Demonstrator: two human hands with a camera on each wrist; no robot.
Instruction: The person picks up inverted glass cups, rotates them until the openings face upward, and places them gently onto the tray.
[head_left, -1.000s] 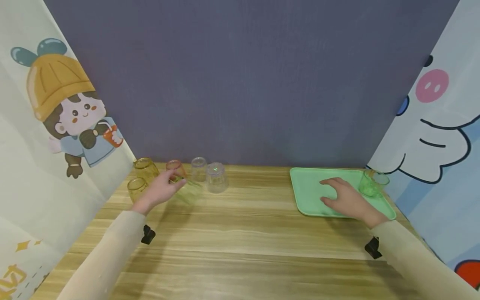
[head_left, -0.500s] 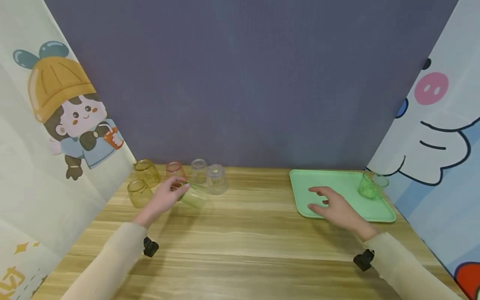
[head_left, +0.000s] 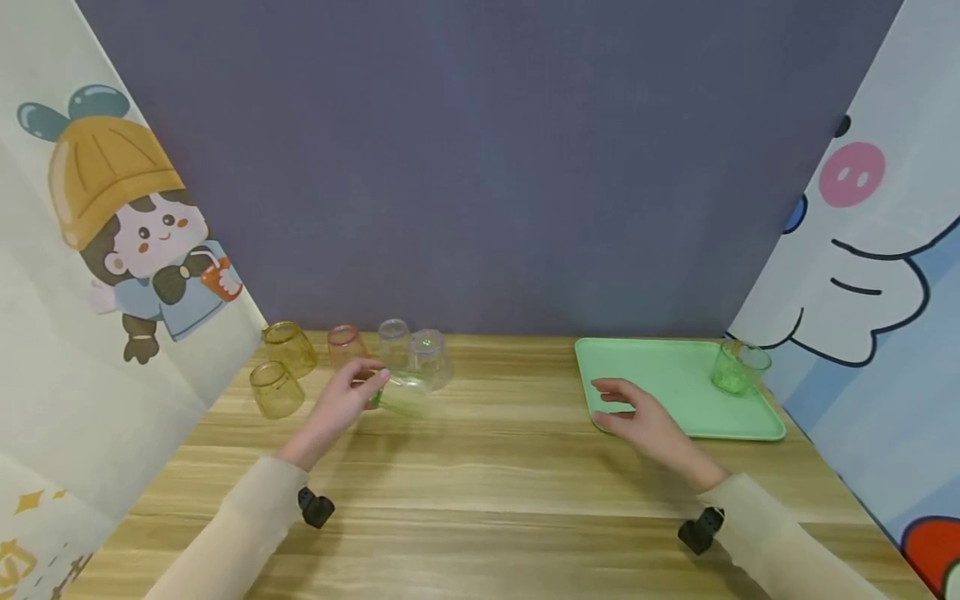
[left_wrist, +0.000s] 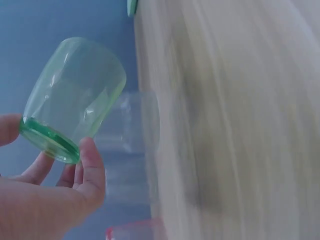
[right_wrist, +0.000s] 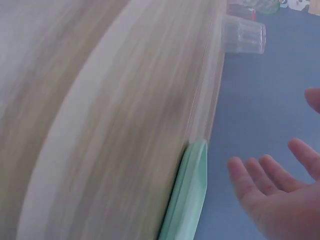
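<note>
Left hand (head_left: pixel 341 406) grips a pale green cup (head_left: pixel 405 393) by its base end, thumb and fingertips pinched round the thick green bottom rim. Cup is tipped on its side, mouth pointing toward frame right, held just above the wooden table (head_left: pixel 480 483), left of centre in the head view. In the left wrist view the same cup (left_wrist: pixel 75 105) is translucent green plastic with a faceted, slightly tapered wall, darker green ring at the base, nothing inside; fingers (left_wrist: pixel 92 167) wrap the base only.

Left to right in the head view: two amber cups (head_left: pixel 283 367) at the far left near the cartoon-girl curtain (head_left: pixel 127 217), upside down as far as I can tell. Then a pink cup (head_left: pixel 345 343), then two clear cups (head_left: pixel 412 354) standing inverted, just behind the held cup. Cannot tell if the held cup touches the clear ones.

Right of centre: right hand (head_left: pixel 645 421) is released, fingers loosely spread, holding nothing, over the near left corner of the mint green tray (head_left: pixel 675 392). Right wrist view shows the palm (right_wrist: pixel 280 195) open beside the tray edge (right_wrist: pixel 192 195); contact with the tray not clear.

Far right: a second green cup (head_left: pixel 737 367) stands on the tray's far right corner, next to the cartoon curtain (head_left: pixel 862 250).
</note>
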